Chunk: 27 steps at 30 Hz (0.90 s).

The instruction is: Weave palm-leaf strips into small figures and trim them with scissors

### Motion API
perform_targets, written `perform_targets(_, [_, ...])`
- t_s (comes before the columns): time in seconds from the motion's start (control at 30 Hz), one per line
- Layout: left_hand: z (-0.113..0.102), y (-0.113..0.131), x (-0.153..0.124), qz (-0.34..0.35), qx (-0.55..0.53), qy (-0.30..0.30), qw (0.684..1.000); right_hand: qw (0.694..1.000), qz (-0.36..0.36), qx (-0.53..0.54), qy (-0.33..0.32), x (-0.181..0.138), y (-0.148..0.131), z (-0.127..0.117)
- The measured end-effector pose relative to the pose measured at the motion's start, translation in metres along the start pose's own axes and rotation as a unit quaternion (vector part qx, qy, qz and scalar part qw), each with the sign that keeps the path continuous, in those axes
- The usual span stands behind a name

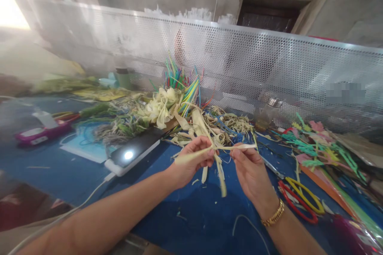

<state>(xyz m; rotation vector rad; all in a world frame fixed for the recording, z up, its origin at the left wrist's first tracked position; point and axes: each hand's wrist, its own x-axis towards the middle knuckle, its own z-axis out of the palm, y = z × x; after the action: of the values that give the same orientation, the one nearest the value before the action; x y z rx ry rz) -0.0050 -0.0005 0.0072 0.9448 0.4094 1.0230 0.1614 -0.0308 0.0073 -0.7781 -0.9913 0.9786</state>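
Pale dried leaf strips (222, 181) cross one another between my hands, above the blue table. My left hand (194, 157) pinches them where they cross, thumb on top; one strip lies over the thumb side and others hang down. My right hand (249, 171) has its thumb and fingertips closed on the strip (220, 148) that runs out to the right, its pale end sticking out past the fingers. Wider dried leaves (199, 121) stand up just behind my left hand. Right of my right hand lie scissors (299, 199) with one red and one yellow handle loop.
Dried leaves (233, 123), a cream leafy bunch (163, 105) and coloured stems (191, 87) are heaped behind. A lit lamp panel (134, 151) with a cable stands left. Colourful cut-outs (323, 143) lie right, near a glass jar (269, 113). A perforated metal screen (248, 55) closes the back.
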Motion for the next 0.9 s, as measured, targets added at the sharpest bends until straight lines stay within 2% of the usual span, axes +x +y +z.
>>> perform_targets(0.1, [-0.001, 0.002, 0.0, -0.017, -0.011, 0.016, 1.0, 0.996, 0.001, -0.068, -0.06, 0.002, 0.002, -0.003])
perform_targets(0.2, [-0.001, 0.002, -0.001, -0.042, -0.023, -0.01, 0.999, 0.99, 0.04, -0.121, -0.06, 0.005, 0.005, -0.008])
perform_targets(0.27, [0.0, -0.001, -0.002, -0.067, -0.027, -0.037, 0.997, 0.989, 0.08, -0.118, -0.05, 0.006, 0.008, -0.009])
perform_targets(0.4, [0.0, -0.006, -0.003, -0.095, -0.024, -0.065, 0.993, 0.985, 0.131, -0.075, -0.082, 0.003, 0.011, -0.005])
perform_targets(0.53, [-0.002, -0.009, -0.002, -0.108, 0.004, -0.071, 0.992, 0.99, 0.109, -0.051, -0.069, -0.002, 0.009, 0.001])
perform_targets(0.7, [-0.003, -0.007, -0.001, -0.127, 0.072, -0.048, 0.988, 0.99, 0.077, -0.069, -0.096, -0.007, 0.005, 0.005])
perform_targets(0.9, [-0.003, -0.004, -0.001, -0.121, 0.096, -0.05, 0.987, 0.993, 0.056, -0.068, -0.078, -0.007, 0.006, 0.004])
